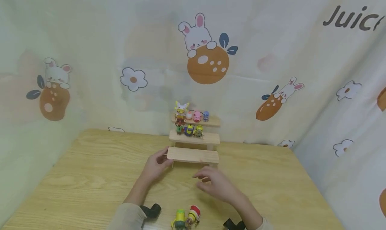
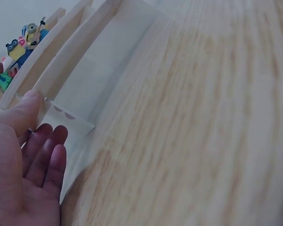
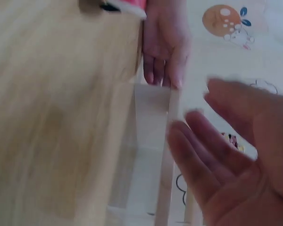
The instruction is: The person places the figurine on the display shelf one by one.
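Observation:
A three-step wooden display stand (image 1: 193, 155) with clear side supports stands near the back of the table. My left hand (image 1: 156, 166) grips the left end of its lowest step; in the left wrist view the thumb lies on the board's edge and the fingers curl beside the clear support (image 2: 66, 117). My right hand (image 1: 218, 184) hovers in front of the step with loosely bent fingers, holding nothing. Small toy figures, among them a pink pig (image 1: 197, 116) and a blue-and-yellow figure (image 1: 189, 130), stand on the upper two steps. The lowest step is bare.
Near the table's front edge are a green-and-yellow figure (image 1: 180, 219) and a figure with a red cap (image 1: 194, 215). Black wrist-worn pieces (image 1: 152, 211) show by both sleeves. A printed cloth (image 1: 156, 39) hangs behind the wooden table (image 1: 271, 186).

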The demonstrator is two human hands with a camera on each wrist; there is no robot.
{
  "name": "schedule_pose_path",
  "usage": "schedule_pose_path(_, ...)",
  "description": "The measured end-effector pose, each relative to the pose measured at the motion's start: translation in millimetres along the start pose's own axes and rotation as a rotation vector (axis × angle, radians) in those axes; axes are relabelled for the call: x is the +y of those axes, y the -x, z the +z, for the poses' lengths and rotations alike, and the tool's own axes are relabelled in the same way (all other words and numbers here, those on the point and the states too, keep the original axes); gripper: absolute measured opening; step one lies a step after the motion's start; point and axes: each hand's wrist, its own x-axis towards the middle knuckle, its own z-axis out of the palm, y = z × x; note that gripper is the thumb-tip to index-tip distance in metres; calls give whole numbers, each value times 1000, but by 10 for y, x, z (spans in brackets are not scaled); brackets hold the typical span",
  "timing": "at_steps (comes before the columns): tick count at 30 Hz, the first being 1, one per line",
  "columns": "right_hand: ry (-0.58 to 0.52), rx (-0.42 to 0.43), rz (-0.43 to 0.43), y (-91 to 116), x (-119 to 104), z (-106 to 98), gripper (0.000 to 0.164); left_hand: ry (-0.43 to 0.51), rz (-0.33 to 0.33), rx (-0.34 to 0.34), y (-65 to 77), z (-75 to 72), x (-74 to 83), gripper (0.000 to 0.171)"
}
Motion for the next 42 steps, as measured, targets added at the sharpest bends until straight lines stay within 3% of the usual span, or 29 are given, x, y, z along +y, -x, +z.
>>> schedule_pose_path(7, 1, -247, -47, 42, -95, 110, 33, 18, 5, -10, -16, -20, -2, 64)
schedule_pose_path(15, 122, -389, -183, 94, -109, 197, 39, 17, -2, -8, 17, -18, 75, 61)
schedule_pose_path(23, 122, -424, -234, 128, -109, 246, 31, 5, -1, -47, 140, -58, 350, 61)
schedule_pose_path(32, 59, -442, -210, 136, -77, 245, 23, -11, 5, -34, 136, -39, 346, 61)
schedule_pose_path(42, 66, -348, -137, 123, 44, 228, 15, -9, 6, -41, 157, -42, 371, 60)
